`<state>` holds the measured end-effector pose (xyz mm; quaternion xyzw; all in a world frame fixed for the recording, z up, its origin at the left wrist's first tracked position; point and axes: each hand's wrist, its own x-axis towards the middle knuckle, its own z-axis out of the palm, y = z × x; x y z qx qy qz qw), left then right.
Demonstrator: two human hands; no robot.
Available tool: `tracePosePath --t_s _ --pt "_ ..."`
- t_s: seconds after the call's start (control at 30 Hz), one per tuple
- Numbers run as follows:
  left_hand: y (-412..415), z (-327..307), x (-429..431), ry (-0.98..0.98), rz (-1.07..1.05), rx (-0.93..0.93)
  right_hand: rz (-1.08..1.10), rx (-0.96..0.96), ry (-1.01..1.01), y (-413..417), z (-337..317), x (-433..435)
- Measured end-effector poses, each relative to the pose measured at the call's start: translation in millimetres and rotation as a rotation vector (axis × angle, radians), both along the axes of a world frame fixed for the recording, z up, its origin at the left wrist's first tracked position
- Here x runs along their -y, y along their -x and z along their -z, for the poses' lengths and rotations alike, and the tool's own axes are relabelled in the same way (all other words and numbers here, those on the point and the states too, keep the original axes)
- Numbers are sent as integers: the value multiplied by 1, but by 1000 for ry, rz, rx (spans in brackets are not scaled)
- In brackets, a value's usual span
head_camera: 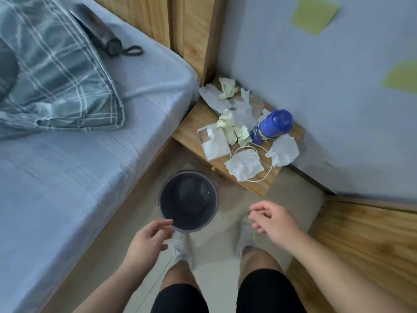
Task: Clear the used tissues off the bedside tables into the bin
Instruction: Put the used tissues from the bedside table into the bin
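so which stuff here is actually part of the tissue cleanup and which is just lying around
Part of the job: crumpled tissues, bin, bedside table, left hand, right hand.

Just lying about: blue bottle, white cable, tissue packet, folded umbrella, pillow.

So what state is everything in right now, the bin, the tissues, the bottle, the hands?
Bin: upright on the floor, looks empty.
Tissues: crumpled, scattered over the bedside table, none binned yet.
Blue bottle: standing on the table, cap on.
Umbrella: folded, lying on the bed.
Left hand: open, empty, by the bin's rim.
Right hand: open, empty.
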<state>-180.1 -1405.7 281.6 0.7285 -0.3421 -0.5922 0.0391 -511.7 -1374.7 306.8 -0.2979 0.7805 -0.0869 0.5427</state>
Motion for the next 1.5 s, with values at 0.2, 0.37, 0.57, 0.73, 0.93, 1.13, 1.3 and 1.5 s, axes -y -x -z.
tracePosePath --t_s 0.2,0.37,0.57,0.73,0.93,1.13,1.3,1.5 --pt "103 -19 16 49 -62 -54 -23 -56 43 92 -18 42" --pt "203 3 33 99 -27 -9 -83 -104 61 175 14 86" --pt "272 38 63 188 172 145 -317 -234 95 223 65 128" --pt "299 82 75 338 520 391 -548 -390 158 220 118 147" --pt "309 140 78 497 641 418 -811 -505 298 222 171 150" --pt "305 162 83 536 555 357 -802 -467 276 222 184 157" --pt "300 128 83 628 335 267 -602 -318 275 213 156 150" --pt "269 56 58 579 5 158 -548 -276 381 181 92 129"
